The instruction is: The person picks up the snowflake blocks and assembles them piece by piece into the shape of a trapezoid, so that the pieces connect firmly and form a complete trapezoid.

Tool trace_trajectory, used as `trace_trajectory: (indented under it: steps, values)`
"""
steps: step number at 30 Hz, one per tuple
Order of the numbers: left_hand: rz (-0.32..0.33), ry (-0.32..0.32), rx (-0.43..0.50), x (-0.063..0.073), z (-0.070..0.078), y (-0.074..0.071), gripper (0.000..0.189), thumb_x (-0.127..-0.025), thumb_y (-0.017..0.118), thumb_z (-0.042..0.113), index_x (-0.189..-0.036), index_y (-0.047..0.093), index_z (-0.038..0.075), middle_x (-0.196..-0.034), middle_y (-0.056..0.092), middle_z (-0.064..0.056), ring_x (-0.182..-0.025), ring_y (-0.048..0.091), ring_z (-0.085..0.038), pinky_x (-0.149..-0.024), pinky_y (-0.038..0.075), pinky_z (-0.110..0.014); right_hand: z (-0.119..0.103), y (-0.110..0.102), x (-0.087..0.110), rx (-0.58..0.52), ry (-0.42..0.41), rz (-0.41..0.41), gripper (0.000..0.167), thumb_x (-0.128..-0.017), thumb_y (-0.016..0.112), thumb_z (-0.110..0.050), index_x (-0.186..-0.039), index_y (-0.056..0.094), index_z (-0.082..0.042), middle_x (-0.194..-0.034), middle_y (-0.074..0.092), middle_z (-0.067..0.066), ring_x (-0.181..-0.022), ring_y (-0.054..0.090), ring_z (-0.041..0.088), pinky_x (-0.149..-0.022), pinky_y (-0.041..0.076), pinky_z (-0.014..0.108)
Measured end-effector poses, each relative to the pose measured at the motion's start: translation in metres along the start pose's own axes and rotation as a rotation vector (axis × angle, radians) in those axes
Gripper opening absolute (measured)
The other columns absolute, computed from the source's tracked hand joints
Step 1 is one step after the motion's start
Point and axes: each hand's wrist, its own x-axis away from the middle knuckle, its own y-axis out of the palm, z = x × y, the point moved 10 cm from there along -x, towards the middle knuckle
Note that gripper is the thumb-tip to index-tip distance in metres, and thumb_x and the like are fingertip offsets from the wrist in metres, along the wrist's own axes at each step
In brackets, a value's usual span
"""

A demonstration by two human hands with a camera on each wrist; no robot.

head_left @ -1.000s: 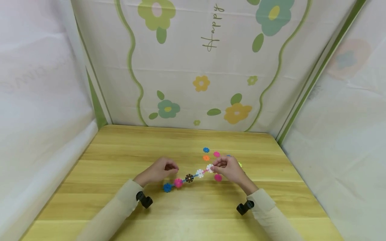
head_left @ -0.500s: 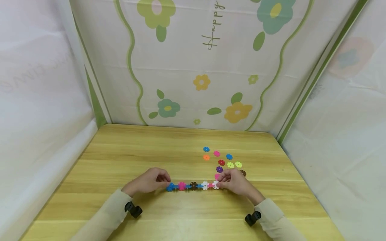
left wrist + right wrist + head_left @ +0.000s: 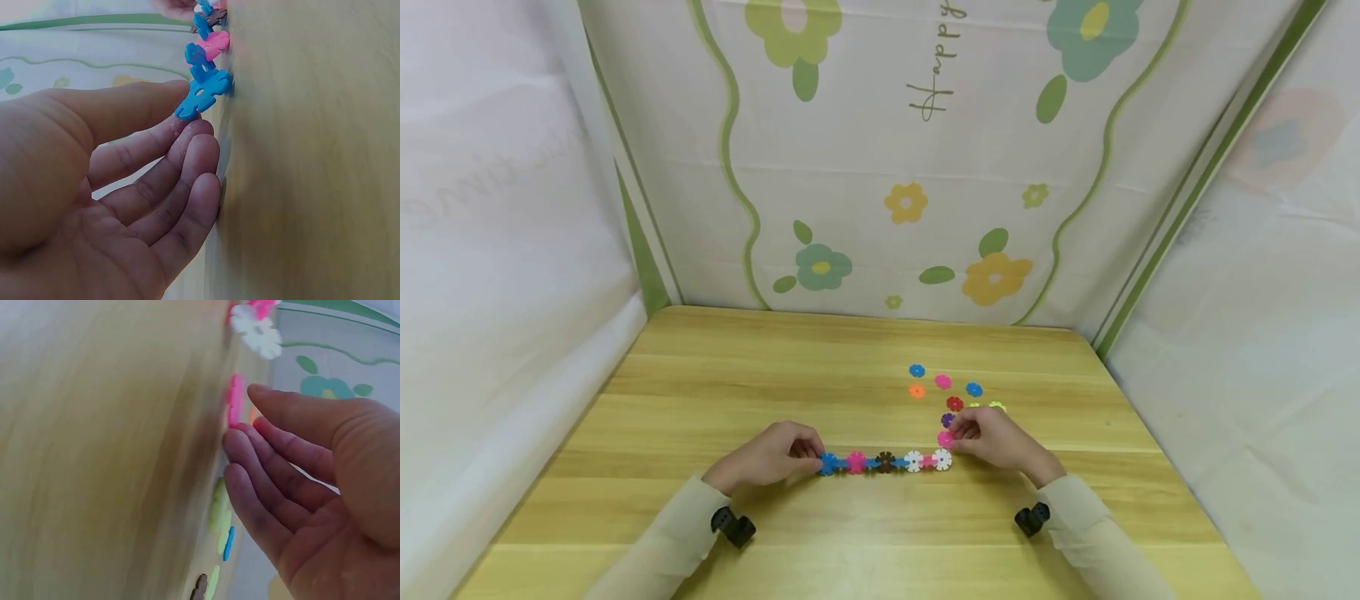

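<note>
A chain of interlocking plastic snowflake discs (image 3: 885, 462) lies in a row on the wooden table, with blue, pink, brown and white pieces standing upright. My left hand (image 3: 775, 454) pinches the blue disc (image 3: 203, 94) at the chain's left end between thumb and forefinger. At the other end, the white disc (image 3: 942, 459) stands free of any hand. My right hand (image 3: 996, 439) hovers just right of it, thumb and fingers apart and nothing between them. Close to its fingertips, a loose pink disc (image 3: 235, 400) lies flat on the table.
Several loose discs lie behind the right hand, among them a blue disc (image 3: 917, 370), an orange disc (image 3: 917, 390), a red disc (image 3: 954, 403) and a purple disc (image 3: 948, 420). Printed fabric (image 3: 850, 167) walls the table (image 3: 700, 350) at back and sides.
The slanted chain has come down level along the table. My left hand has taken hold of its blue end. The right hand has let go of the white end and shifted slightly right and away.
</note>
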Motion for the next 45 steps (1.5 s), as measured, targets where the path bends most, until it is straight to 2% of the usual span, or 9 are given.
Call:
trace_trajectory:
  steps: [5,12,20,26,31,36,41,45]
  values:
    - [0.001,0.010,-0.011,-0.003,0.000,0.002,0.007,-0.103,0.070,0.018,-0.105,0.075,0.012,-0.097,0.071,0.002,-0.086,0.064,-0.012,-0.078,0.055,-0.025,0.001,0.000,-0.008,0.060,-0.028,0.035,0.012,-0.096,0.079,-0.015,-0.104,0.075,-0.008,-0.094,0.072,-0.002,-0.082,0.063,0.007,-0.075,0.056,0.021]
    - [0.033,0.000,-0.049,-0.006,-0.002,0.000,0.005,-0.103,0.071,0.018,-0.100,0.075,0.017,-0.092,0.069,0.006,-0.081,0.062,-0.009,-0.075,0.054,-0.025,-0.007,0.003,-0.013,0.084,-0.054,0.020,0.007,-0.095,0.079,-0.009,-0.101,0.075,-0.007,-0.094,0.073,0.000,-0.082,0.063,0.006,-0.075,0.056,0.021]
    - [0.052,-0.018,0.001,-0.010,-0.004,-0.005,0.007,-0.105,0.068,0.021,-0.101,0.074,0.017,-0.094,0.071,-0.001,-0.083,0.063,-0.016,-0.073,0.054,-0.026,-0.011,0.004,-0.013,0.101,-0.050,-0.008,0.011,-0.095,0.080,-0.012,-0.103,0.077,-0.006,-0.096,0.074,0.001,-0.082,0.064,0.005,-0.075,0.057,0.021]
    - [0.082,-0.038,0.069,-0.020,-0.006,-0.012,0.010,-0.106,0.066,0.023,-0.105,0.073,0.016,-0.098,0.070,-0.004,-0.089,0.063,-0.021,-0.076,0.054,-0.028,-0.008,0.004,-0.015,0.084,-0.024,-0.024,0.014,-0.092,0.083,-0.013,-0.100,0.075,-0.007,-0.094,0.073,0.000,-0.080,0.062,0.007,-0.072,0.056,0.021]
    - [0.120,-0.063,0.122,-0.029,-0.008,-0.015,0.017,-0.108,0.063,0.028,-0.109,0.073,0.015,-0.101,0.070,-0.006,-0.093,0.064,-0.024,-0.079,0.056,-0.035,-0.002,-0.003,-0.019,0.045,0.016,-0.013,0.013,-0.091,0.084,-0.013,-0.093,0.071,-0.011,-0.090,0.071,-0.003,-0.079,0.063,0.008,-0.072,0.056,0.023]
    - [0.158,-0.076,0.164,-0.032,-0.011,-0.014,0.016,-0.109,0.062,0.025,-0.110,0.072,0.012,-0.100,0.070,-0.005,-0.092,0.065,-0.024,-0.079,0.057,-0.036,-0.005,-0.021,-0.026,-0.024,0.027,0.046,0.009,-0.094,0.080,-0.009,-0.092,0.072,-0.011,-0.089,0.073,0.000,-0.080,0.067,0.013,-0.070,0.057,0.024]
    - [0.179,-0.083,0.207,-0.033,-0.014,-0.014,0.015,-0.109,0.061,0.020,-0.110,0.072,0.010,-0.102,0.070,-0.008,-0.093,0.066,-0.024,-0.079,0.058,-0.034,-0.021,-0.031,-0.035,-0.106,-0.027,0.091,0.005,-0.097,0.077,-0.010,-0.096,0.072,-0.012,-0.091,0.073,0.003,-0.082,0.069,0.020,-0.070,0.059,0.030]
    - [0.185,-0.090,0.239,-0.034,-0.016,-0.012,0.015,-0.109,0.061,0.018,-0.111,0.073,0.009,-0.103,0.071,-0.009,-0.095,0.068,-0.026,-0.081,0.059,-0.033,-0.037,-0.026,-0.041,-0.158,-0.082,0.098,0.005,-0.097,0.077,-0.014,-0.098,0.073,-0.012,-0.093,0.074,0.003,-0.086,0.072,0.031,-0.073,0.062,0.038]
